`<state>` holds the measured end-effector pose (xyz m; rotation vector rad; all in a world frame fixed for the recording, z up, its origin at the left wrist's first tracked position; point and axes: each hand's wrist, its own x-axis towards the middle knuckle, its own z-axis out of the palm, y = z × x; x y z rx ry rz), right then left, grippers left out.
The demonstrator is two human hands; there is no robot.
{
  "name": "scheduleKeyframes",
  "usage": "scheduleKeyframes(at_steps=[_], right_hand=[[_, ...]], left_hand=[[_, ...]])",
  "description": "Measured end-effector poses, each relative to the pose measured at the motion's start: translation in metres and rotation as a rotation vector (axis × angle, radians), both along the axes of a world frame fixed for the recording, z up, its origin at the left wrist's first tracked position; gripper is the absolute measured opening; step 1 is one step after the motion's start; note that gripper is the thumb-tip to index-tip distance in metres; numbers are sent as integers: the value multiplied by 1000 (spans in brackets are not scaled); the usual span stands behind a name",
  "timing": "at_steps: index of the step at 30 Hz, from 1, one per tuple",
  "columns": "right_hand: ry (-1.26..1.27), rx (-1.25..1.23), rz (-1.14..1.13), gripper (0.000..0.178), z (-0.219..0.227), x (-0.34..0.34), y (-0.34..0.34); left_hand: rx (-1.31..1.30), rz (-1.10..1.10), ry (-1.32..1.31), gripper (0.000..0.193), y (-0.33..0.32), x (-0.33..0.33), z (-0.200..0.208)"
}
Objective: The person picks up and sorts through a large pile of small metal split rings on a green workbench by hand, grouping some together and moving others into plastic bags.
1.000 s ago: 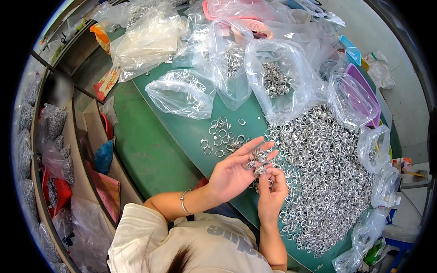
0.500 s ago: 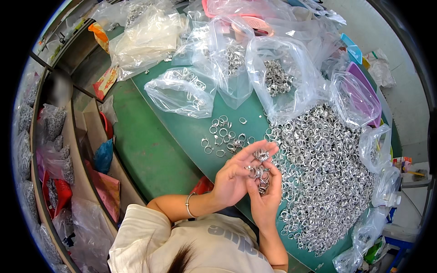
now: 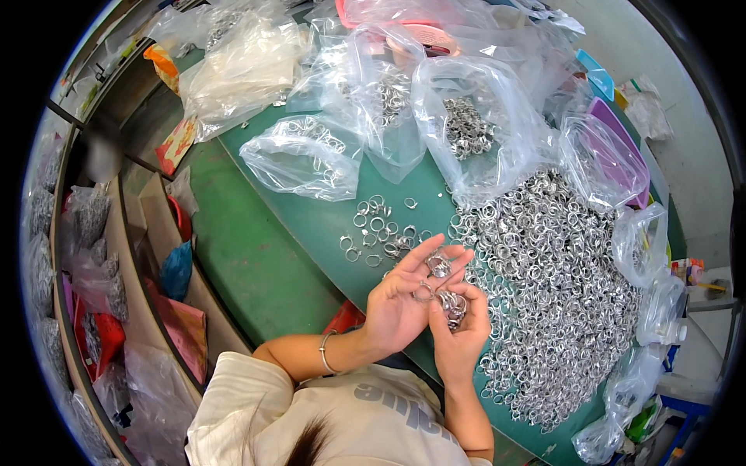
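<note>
My left hand (image 3: 394,307) is turned palm up, fingers partly curled, with a few silver-coloured metal rings (image 3: 439,266) resting against them. Close beside it, my right hand (image 3: 458,346) grips a small cluster of the same rings (image 3: 453,307) between thumb and curled fingers. To the right a large heap of rings (image 3: 559,303) spreads over the green table (image 3: 291,210). Just beyond my left fingertips lies a small loose group of rings (image 3: 378,225).
Along the far side lie clear plastic bags, one (image 3: 311,159) with a few rings, another (image 3: 468,128) with a denser pile. A purple tray (image 3: 619,147) and a blue container (image 3: 595,75) stand at the far right. Shelves (image 3: 148,233) with bagged parts line the left.
My hands have drawn slightly apart. The right hand has shifted a little right with its ring cluster, and fewer rings show on my left palm.
</note>
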<state>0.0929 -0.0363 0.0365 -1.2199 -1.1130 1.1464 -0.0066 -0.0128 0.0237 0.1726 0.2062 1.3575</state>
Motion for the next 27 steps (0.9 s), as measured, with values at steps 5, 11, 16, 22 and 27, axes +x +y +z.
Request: scheduleKeyframes(at_steps=[5,11,16,22,27], right_hand=[[460,-205,-3,25,-2,22,2],[507,-135,-154,24,1,95,-4],[47,17,-496,25,18,181,-13],[-26,183,-653,22,64,252,-4],[-205,362,-891,21,87,329,8]], left_hand=[[-100,-75,-224,56,9,8,-1],[-417,-28,-67,29,11,3,-18],[-404,-176,36,28,12,-5,-29],[-382,-174,68,28,12,-7,-24],[-388,-143,112,27,10,-15,-24]])
